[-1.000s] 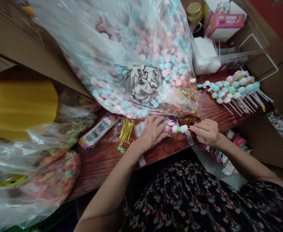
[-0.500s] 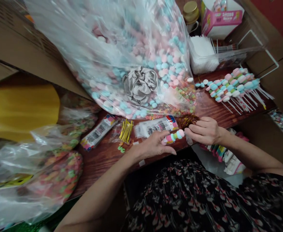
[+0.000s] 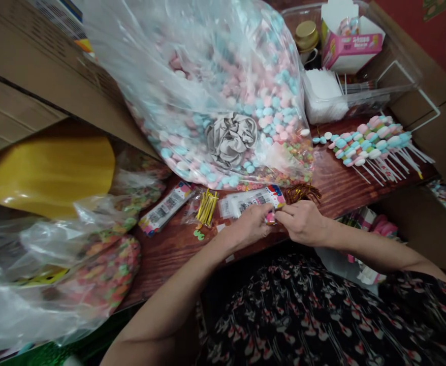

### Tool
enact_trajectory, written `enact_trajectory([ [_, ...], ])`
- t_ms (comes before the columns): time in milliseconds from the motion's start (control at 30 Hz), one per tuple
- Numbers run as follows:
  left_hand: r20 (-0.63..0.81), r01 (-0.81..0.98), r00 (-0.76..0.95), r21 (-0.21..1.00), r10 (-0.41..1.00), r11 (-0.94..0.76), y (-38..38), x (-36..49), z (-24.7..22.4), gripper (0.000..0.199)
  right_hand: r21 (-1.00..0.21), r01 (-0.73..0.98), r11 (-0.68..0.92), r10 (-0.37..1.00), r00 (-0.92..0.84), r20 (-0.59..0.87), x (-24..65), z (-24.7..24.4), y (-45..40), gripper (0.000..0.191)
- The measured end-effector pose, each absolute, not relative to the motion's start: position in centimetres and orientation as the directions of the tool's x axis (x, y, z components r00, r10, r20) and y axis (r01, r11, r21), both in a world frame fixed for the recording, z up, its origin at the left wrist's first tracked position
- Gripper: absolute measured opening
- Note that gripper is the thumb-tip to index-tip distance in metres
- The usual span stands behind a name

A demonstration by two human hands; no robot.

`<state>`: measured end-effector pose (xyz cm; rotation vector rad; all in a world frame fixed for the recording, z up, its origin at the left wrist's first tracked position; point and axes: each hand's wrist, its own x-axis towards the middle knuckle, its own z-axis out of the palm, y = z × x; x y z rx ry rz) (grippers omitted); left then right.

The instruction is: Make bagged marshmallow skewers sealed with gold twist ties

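Candy skewer (image 3: 271, 218), pinched between left hand (image 3: 248, 227), right hand (image 3: 303, 222)

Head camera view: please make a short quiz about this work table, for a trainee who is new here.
1. True or false: the candy skewers lie to the right of both the left hand and the right hand.
2. What fills the large clear plastic bag? A) pastel candies B) paper napkins C) wooden sticks
3. What colour are the ties in the small packet?
Key: 1 true; 2 A; 3 gold.
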<state>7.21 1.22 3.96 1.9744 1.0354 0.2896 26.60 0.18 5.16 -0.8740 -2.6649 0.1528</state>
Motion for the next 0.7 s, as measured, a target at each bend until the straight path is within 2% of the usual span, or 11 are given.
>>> enact_trajectory([
  [100, -0.158, 0.578, 0.575, 0.773, 0.803, -0.262, 1.1, 7.8, 3.6, 0.008, -0.277, 0.551, 0.787, 0.611, -0.760, 0.222, 25.5, 5.2, 0.3, 0.019],
  [233, -0.088, 0.517, 0.469, 0.834, 0.879, -0.193, 1.2, 7.3, 4.2, 0.014, -0.472, 0.516, 0.715, 0.681, -0.668, 0.301, 26.1, 6.4, 1.4, 0.021],
  [300, -0.101, 0.430, 0.453, 0.895, 0.886, -0.118, 1.3, 6.7, 5.1, 0.024, -0.505, 0.500, 0.704, 0.692, -0.642, 0.329, 27.0, 6.7, 2.2, 0.020],
  [433, -0.250, 0.207, 0.480, 0.964, 0.841, 0.169, 1.3, 5.2, 6.0, 0.031, -0.446, 0.444, 0.777, 0.615, -0.683, 0.393, 28.0, 6.1, 3.1, 0.023],
  [533, -0.318, 0.098, 0.347, 0.948, 0.882, 0.304, 0.9, 4.9, 5.2, 0.026, -0.401, 0.418, 0.815, 0.570, -0.703, 0.426, 27.4, 5.4, 3.4, 0.022],
  [600, -0.317, 0.051, 0.242, 0.948, 0.917, 0.314, 0.5, 5.2, 4.3, 0.023, -0.370, 0.404, 0.836, 0.541, -0.717, 0.440, 26.5, 5.1, 3.5, 0.023],
  [700, -0.238, 0.008, 0.063, 0.971, 0.969, 0.238, 0.1, 5.8, 3.1, 0.024, -0.359, 0.383, 0.851, 0.522, -0.687, 0.505, 24.9, 4.7, 3.6, 0.028],
])
